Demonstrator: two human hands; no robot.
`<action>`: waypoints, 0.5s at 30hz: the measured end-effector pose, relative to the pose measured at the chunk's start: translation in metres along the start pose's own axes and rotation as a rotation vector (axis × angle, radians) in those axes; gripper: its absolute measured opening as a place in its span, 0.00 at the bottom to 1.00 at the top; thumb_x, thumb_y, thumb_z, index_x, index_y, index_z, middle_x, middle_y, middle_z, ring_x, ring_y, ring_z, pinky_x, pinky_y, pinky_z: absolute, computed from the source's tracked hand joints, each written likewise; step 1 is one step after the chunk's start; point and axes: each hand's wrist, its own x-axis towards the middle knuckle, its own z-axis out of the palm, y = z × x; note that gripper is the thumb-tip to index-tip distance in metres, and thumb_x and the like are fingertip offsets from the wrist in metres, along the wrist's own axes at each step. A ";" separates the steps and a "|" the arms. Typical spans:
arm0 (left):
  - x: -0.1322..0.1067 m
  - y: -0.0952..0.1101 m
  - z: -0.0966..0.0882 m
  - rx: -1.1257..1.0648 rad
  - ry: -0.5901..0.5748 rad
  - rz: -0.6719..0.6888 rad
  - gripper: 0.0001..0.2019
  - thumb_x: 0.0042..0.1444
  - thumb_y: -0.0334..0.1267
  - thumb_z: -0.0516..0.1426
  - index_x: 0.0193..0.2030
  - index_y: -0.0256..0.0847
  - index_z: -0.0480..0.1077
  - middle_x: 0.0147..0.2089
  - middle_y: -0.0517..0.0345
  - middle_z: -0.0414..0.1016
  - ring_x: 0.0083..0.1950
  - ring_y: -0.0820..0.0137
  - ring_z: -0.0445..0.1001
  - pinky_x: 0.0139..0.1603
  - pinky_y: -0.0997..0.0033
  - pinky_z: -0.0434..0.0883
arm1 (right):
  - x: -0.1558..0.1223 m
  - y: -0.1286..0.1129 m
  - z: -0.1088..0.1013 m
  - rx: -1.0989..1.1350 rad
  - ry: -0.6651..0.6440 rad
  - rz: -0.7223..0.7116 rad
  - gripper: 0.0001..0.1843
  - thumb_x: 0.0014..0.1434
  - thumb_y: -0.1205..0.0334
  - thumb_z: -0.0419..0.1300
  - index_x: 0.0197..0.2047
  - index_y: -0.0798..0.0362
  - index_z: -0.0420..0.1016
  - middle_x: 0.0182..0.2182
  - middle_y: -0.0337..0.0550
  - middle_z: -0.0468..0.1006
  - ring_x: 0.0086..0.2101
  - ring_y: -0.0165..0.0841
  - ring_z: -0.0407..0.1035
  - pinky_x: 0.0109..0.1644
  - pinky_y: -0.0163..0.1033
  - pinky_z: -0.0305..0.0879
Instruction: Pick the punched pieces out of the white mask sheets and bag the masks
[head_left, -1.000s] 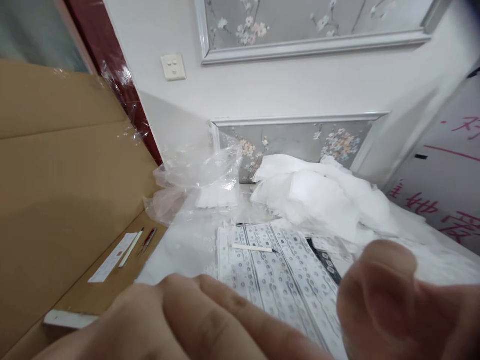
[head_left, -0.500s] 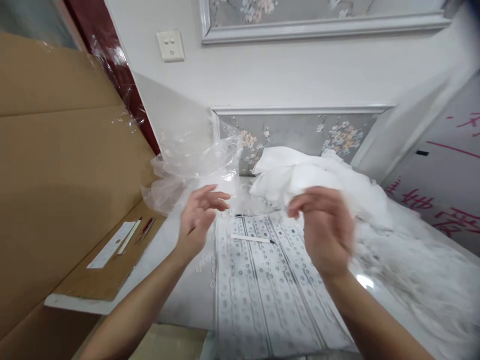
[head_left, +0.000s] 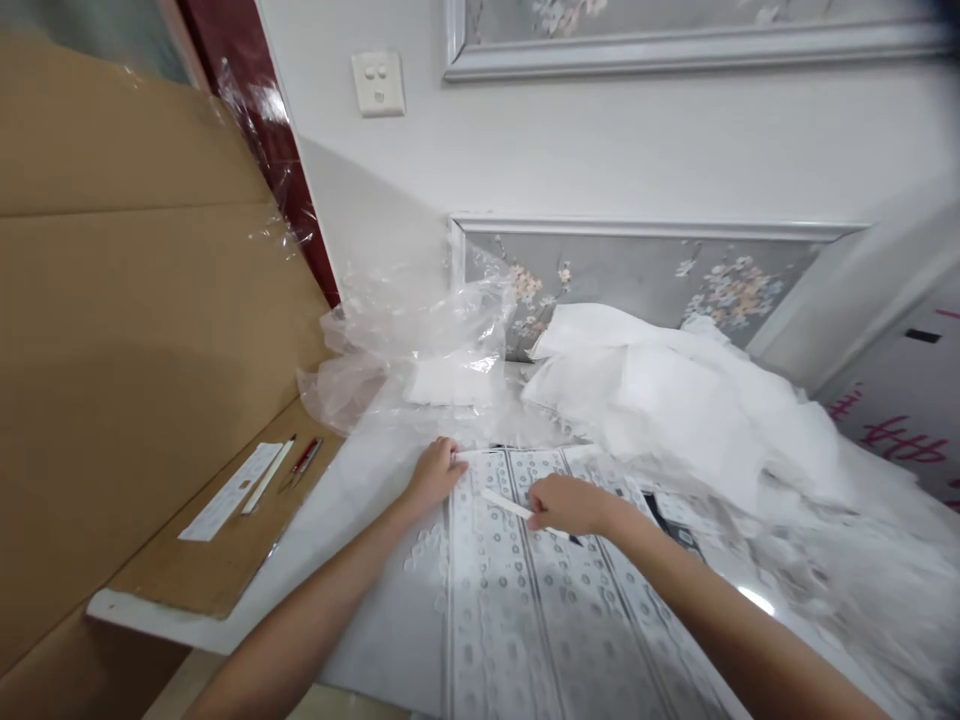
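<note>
White lace strips with eyelet patterns lie flat on the table, running away from me. My left hand rests on the far left corner of the lace, its fingers curled onto the edge. My right hand lies on the lace over a thin white pen-like tool with a dark tip, its fingers closed on the tool.
A heap of white fabric fills the back right. A crumpled clear plastic bag lies at the back. A cardboard sheet stands at the left, with a paper strip and pens on its flap. The wall carries a switch.
Both hands have dropped from mid-air, close to the camera, down onto the lace. The right hand has come onto the white tool; the left has landed on the lace's far corner.
</note>
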 end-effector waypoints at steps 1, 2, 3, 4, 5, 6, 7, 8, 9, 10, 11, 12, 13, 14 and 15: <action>0.003 -0.001 0.000 -0.041 -0.015 -0.015 0.07 0.55 0.33 0.60 0.39 0.41 0.66 0.38 0.59 0.70 0.42 0.65 0.72 0.47 0.66 0.68 | 0.003 0.007 -0.002 0.055 -0.045 -0.058 0.12 0.59 0.57 0.64 0.28 0.54 0.73 0.27 0.43 0.77 0.28 0.34 0.69 0.33 0.37 0.56; 0.005 -0.001 0.000 -0.084 -0.034 -0.034 0.07 0.56 0.34 0.59 0.39 0.41 0.64 0.35 0.61 0.69 0.38 0.68 0.71 0.41 0.69 0.67 | 0.005 0.014 -0.005 0.118 -0.080 -0.116 0.13 0.59 0.57 0.64 0.26 0.54 0.71 0.24 0.40 0.73 0.26 0.31 0.66 0.31 0.36 0.54; 0.007 -0.002 0.000 -0.142 -0.058 -0.059 0.07 0.57 0.35 0.58 0.40 0.41 0.63 0.33 0.63 0.68 0.34 0.69 0.70 0.37 0.72 0.66 | 0.008 0.019 -0.008 0.206 -0.101 -0.164 0.14 0.58 0.56 0.64 0.26 0.54 0.69 0.22 0.38 0.70 0.24 0.29 0.62 0.31 0.36 0.53; 0.010 -0.002 -0.001 -0.222 -0.084 -0.093 0.08 0.56 0.35 0.58 0.41 0.42 0.62 0.32 0.65 0.68 0.31 0.71 0.70 0.33 0.74 0.65 | 0.011 0.023 -0.011 0.328 -0.101 -0.195 0.14 0.58 0.54 0.63 0.27 0.53 0.69 0.21 0.36 0.68 0.23 0.28 0.60 0.30 0.35 0.52; 0.012 -0.003 -0.001 -0.309 -0.106 -0.127 0.10 0.55 0.35 0.58 0.43 0.42 0.62 0.31 0.65 0.69 0.29 0.72 0.69 0.31 0.75 0.64 | 0.015 0.024 -0.013 0.490 -0.067 -0.209 0.15 0.59 0.52 0.62 0.29 0.53 0.68 0.20 0.34 0.66 0.22 0.27 0.58 0.29 0.35 0.52; 0.013 -0.002 -0.002 -0.390 -0.120 -0.153 0.12 0.54 0.35 0.58 0.44 0.42 0.62 0.30 0.66 0.70 0.27 0.72 0.69 0.29 0.76 0.63 | 0.020 0.023 -0.013 0.684 0.000 -0.216 0.15 0.60 0.49 0.61 0.30 0.52 0.67 0.19 0.33 0.63 0.21 0.27 0.56 0.27 0.34 0.51; 0.014 -0.002 -0.002 -0.455 -0.129 -0.165 0.15 0.53 0.35 0.59 0.46 0.43 0.62 0.30 0.67 0.71 0.25 0.73 0.69 0.27 0.76 0.62 | 0.027 0.019 -0.013 0.896 0.096 -0.226 0.16 0.60 0.48 0.60 0.31 0.51 0.66 0.18 0.31 0.61 0.20 0.26 0.54 0.25 0.33 0.49; 0.015 -0.002 -0.003 -0.500 -0.129 -0.160 0.17 0.52 0.34 0.59 0.48 0.43 0.62 0.30 0.67 0.72 0.25 0.73 0.68 0.27 0.77 0.62 | 0.037 0.013 -0.011 1.108 0.213 -0.245 0.16 0.59 0.48 0.59 0.31 0.50 0.63 0.17 0.30 0.58 0.19 0.26 0.51 0.24 0.33 0.48; 0.015 -0.002 -0.004 -0.518 -0.122 -0.139 0.18 0.52 0.35 0.60 0.49 0.42 0.62 0.29 0.67 0.72 0.24 0.74 0.68 0.26 0.78 0.62 | 0.048 0.005 -0.007 1.299 0.340 -0.273 0.16 0.57 0.49 0.60 0.29 0.50 0.60 0.17 0.28 0.54 0.18 0.25 0.48 0.23 0.32 0.46; 0.015 -0.002 -0.005 -0.523 -0.117 -0.119 0.19 0.52 0.35 0.60 0.50 0.42 0.63 0.29 0.68 0.71 0.23 0.75 0.67 0.25 0.78 0.61 | 0.060 -0.003 -0.003 1.463 0.453 -0.309 0.17 0.53 0.51 0.62 0.28 0.49 0.56 0.16 0.27 0.51 0.18 0.23 0.45 0.22 0.31 0.44; 0.015 -0.002 -0.006 -0.526 -0.114 -0.109 0.19 0.53 0.36 0.60 0.51 0.42 0.63 0.28 0.68 0.70 0.22 0.75 0.66 0.23 0.79 0.61 | 0.073 -0.012 0.002 1.588 0.544 -0.334 0.20 0.49 0.55 0.64 0.26 0.49 0.52 0.16 0.26 0.48 0.17 0.22 0.43 0.21 0.31 0.42; 0.014 -0.002 -0.006 -0.528 -0.110 -0.110 0.19 0.54 0.37 0.60 0.52 0.42 0.63 0.28 0.69 0.70 0.21 0.76 0.65 0.22 0.79 0.60 | 0.086 -0.019 0.008 1.674 0.600 -0.349 0.24 0.46 0.57 0.65 0.25 0.49 0.48 0.16 0.25 0.46 0.17 0.21 0.41 0.21 0.30 0.40; 0.013 -0.003 -0.007 -0.530 -0.107 -0.116 0.18 0.55 0.38 0.60 0.52 0.42 0.63 0.28 0.69 0.69 0.19 0.77 0.64 0.21 0.79 0.60 | 0.097 -0.025 0.013 1.727 0.640 -0.356 0.26 0.45 0.58 0.66 0.24 0.49 0.46 0.15 0.24 0.46 0.16 0.20 0.40 0.20 0.29 0.39; 0.013 -0.003 -0.008 -0.528 -0.103 -0.123 0.18 0.55 0.39 0.60 0.52 0.42 0.63 0.28 0.70 0.68 0.18 0.78 0.62 0.19 0.79 0.60 | 0.106 -0.029 0.019 1.747 0.664 -0.363 0.27 0.45 0.58 0.68 0.24 0.49 0.47 0.15 0.24 0.47 0.16 0.20 0.40 0.19 0.29 0.38; 0.012 -0.003 -0.008 -0.527 -0.101 -0.127 0.18 0.56 0.40 0.60 0.52 0.42 0.63 0.28 0.70 0.68 0.18 0.78 0.62 0.19 0.79 0.60 | 0.113 -0.032 0.023 1.744 0.673 -0.374 0.26 0.48 0.55 0.68 0.24 0.49 0.50 0.14 0.25 0.50 0.15 0.20 0.42 0.18 0.29 0.40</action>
